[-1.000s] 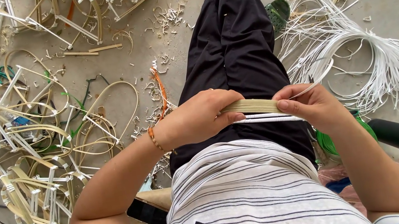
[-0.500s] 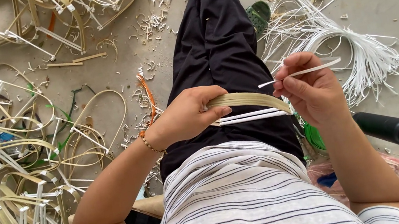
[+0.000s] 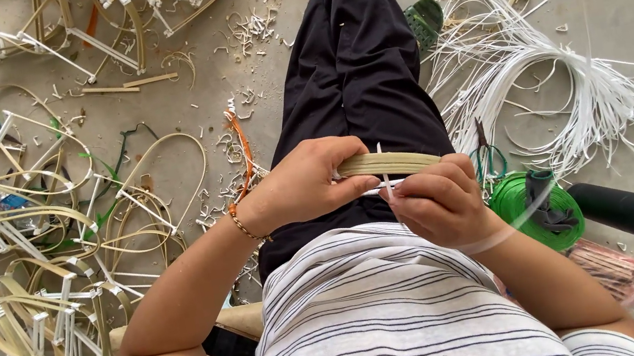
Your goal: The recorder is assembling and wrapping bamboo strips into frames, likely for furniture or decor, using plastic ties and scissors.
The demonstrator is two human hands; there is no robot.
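Left hand (image 3: 305,182) fingers grip flat pale cane strips (image 3: 390,162); right hand (image 3: 441,200) fingers pinch a thin white strand (image 3: 383,167).

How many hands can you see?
2. The left hand grips the bundle of pale strips above the lap. The right hand sits just beside it, pinching a thin white strip. No other hands show.

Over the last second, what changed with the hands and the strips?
The right hand lifted the white strip off to the right, then drew it back in against the tan strip bundle. The left hand kept gripping that bundle over the lap.
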